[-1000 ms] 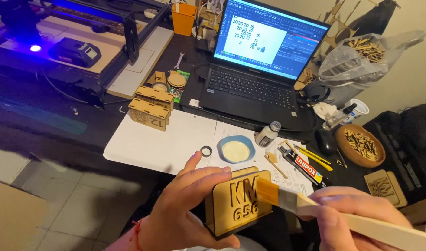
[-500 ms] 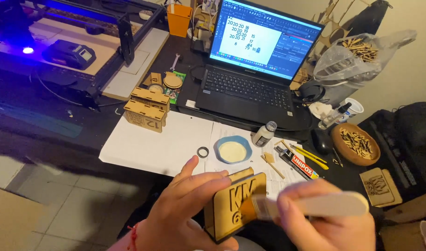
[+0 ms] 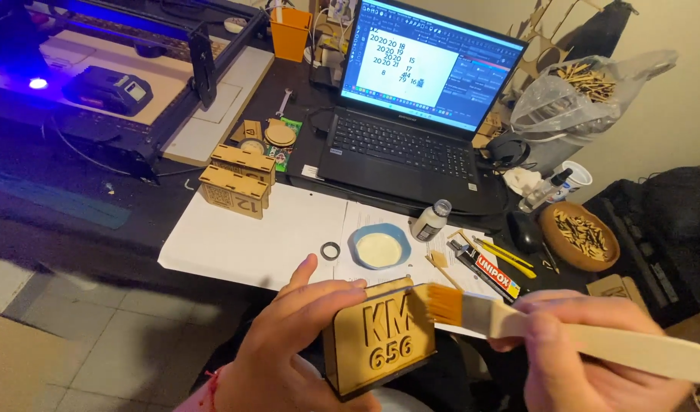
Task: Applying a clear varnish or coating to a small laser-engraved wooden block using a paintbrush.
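Wooden block (image 3: 380, 343) gripped in left hand (image 3: 289, 343); right hand (image 3: 594, 351) fingers closed round brush (image 3: 518, 324), bristles touching block's upper right edge.

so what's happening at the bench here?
A person holds a small laser-cut wooden box with raised characters on its face in the left hand. The right hand grips a flat pale-handled brush, its orange bristles against the box's upper right edge. On the white paper sheet behind sit a small blue dish of white liquid, a small white bottle and two more wooden boxes. An open black laptop is lit.
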